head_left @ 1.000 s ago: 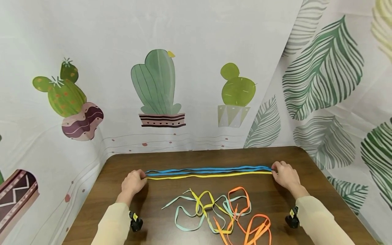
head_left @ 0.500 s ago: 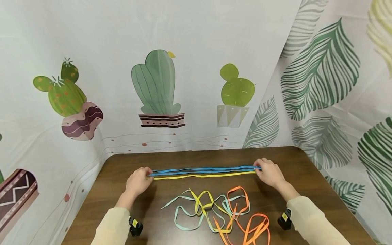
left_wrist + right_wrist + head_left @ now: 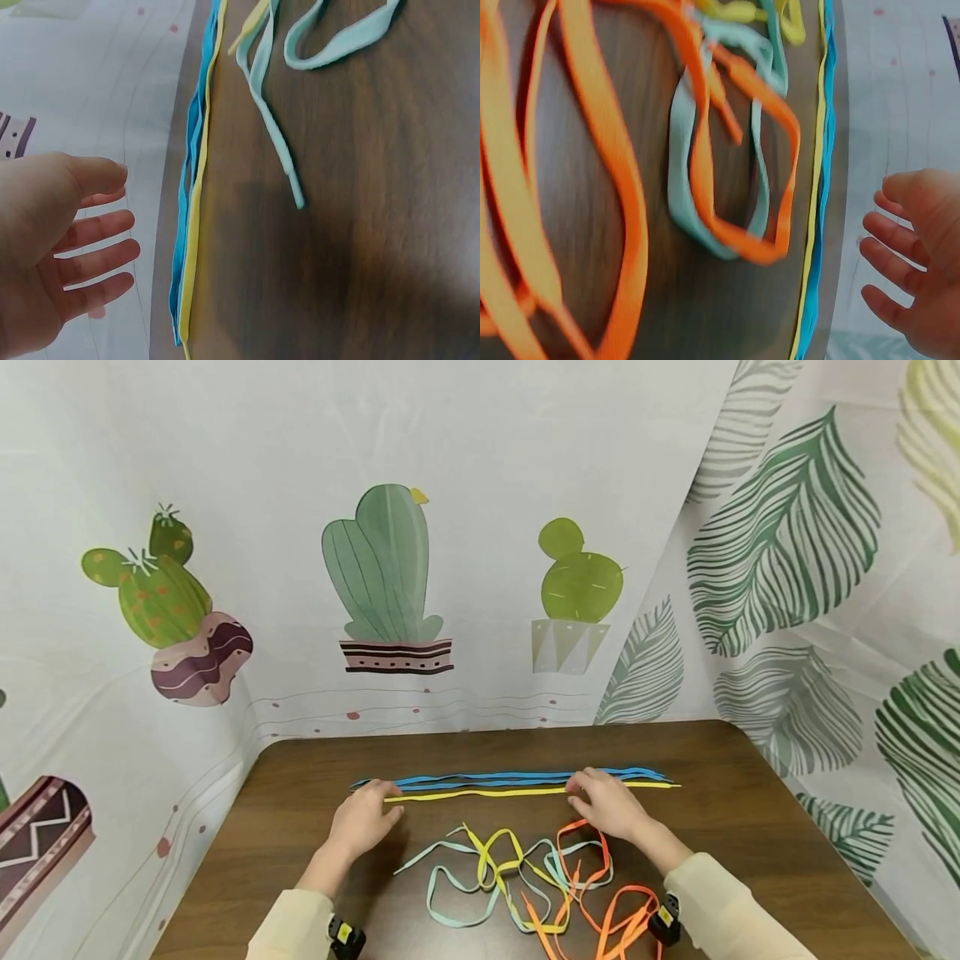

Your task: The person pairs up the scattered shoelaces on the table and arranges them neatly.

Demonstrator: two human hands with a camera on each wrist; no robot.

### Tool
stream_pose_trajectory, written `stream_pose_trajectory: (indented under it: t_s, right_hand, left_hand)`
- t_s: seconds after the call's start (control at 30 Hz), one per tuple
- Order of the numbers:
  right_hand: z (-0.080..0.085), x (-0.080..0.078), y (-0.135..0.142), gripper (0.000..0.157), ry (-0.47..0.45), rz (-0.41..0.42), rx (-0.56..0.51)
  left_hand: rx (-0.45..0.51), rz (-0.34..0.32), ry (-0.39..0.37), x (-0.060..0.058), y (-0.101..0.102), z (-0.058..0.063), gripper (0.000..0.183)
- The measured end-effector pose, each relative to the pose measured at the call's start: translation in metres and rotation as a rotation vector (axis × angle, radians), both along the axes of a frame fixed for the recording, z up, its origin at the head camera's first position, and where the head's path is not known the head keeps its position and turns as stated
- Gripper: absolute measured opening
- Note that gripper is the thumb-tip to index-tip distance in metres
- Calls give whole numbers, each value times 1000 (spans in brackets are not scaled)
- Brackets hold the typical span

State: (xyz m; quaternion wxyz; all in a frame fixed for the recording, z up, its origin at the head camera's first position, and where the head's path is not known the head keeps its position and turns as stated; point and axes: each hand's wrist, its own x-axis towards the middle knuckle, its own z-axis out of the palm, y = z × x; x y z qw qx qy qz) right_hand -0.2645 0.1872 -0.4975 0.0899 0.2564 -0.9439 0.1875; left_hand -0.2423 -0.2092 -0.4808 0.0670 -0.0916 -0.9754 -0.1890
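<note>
Two or more blue shoelaces [image 3: 487,776] and a straight yellow shoelace [image 3: 480,793] lie side by side across the back of the table. Over their left end is my left hand [image 3: 363,818], its fingers apart and holding nothing. My right hand [image 3: 609,806] hovers near the right part of the same laces, thumb and fingers spread, also holding nothing. In both wrist views the fingers of the left hand [image 3: 82,240] and right hand [image 3: 915,255] show apart from the laces. Closer to me lie a mint shoelace [image 3: 271,127], a tangled yellow shoelace [image 3: 552,930] and an orange shoelace [image 3: 634,202].
The brown wooden table [image 3: 420,753] ends at a hanging cloth [image 3: 487,568] printed with cacti and leaves. The mint, yellow and orange laces overlap in loose loops at the front middle. A small black camera [image 3: 345,937] sits at the left wrist.
Both hands have let go of the ends of the straight laces and moved inward and toward me. The right hand travelled farther left, uncovering the right ends. The laces have stayed put.
</note>
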Motion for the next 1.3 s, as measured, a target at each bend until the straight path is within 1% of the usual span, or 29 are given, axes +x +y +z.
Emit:
stream_pose_trajectory:
  t_s: [0.07,0.13,0.27,0.4,0.53,0.77,1.0,1.13,1.3]
  right_hand:
    - [0,3,-7,13,-27,26,-23]
    - [1,5,-14,12,-32,42,-35]
    - [0,8,-25,13,-51,64,-26]
    - [-2,10,-34,13,-68,89,-17]
    - [-5,10,-44,13,-87,104,-6]
    - [-10,10,-62,13,-114,138,11]
    - [-20,12,-74,11,-109,169,34]
    - [-22,13,-79,10,-87,157,53]
    - [-23,16,-84,9,-98,144,52]
  left_hand:
    - [5,-10,8,3,4,-1,22]
    - [10,-25,19,5,8,-1,21]
    - [10,-40,18,10,15,-4,20]
    - [4,-63,17,14,20,-8,19]
    - [10,-84,37,17,25,-14,18]
    - [31,-102,66,22,35,-25,16]
    - [34,-152,76,21,46,-36,13]
    - [46,-180,100,18,52,-42,16]
    - [55,-216,111,14,60,-47,21]
